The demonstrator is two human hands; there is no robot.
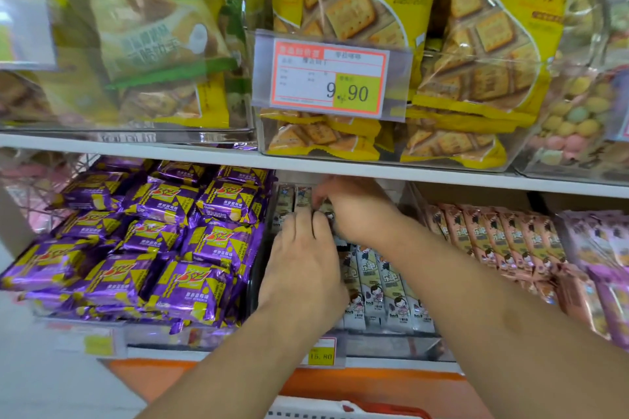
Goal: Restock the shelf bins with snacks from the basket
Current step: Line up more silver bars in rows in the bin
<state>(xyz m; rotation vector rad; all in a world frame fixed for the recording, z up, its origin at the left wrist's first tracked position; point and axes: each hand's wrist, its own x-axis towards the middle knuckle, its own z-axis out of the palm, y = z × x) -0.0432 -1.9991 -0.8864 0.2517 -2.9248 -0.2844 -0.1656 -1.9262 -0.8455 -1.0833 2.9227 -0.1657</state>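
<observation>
Now both hands are reaching deep into the middle bin (pixel 391 340): right hand (pixel 354 211) pinching white bars (pixel 371 286) at the back, left hand (pixel 303 269) lying flat, steadying the row so they're standing tidy. Basket (pixel 340 410) waiting below.

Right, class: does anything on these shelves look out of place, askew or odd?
Yes. A green bread bag lies tilted among yellow cracker packs in the upper left bin, and the purple packs sit jumbled. Both hands, left and right, work the neat white sticks.
</observation>
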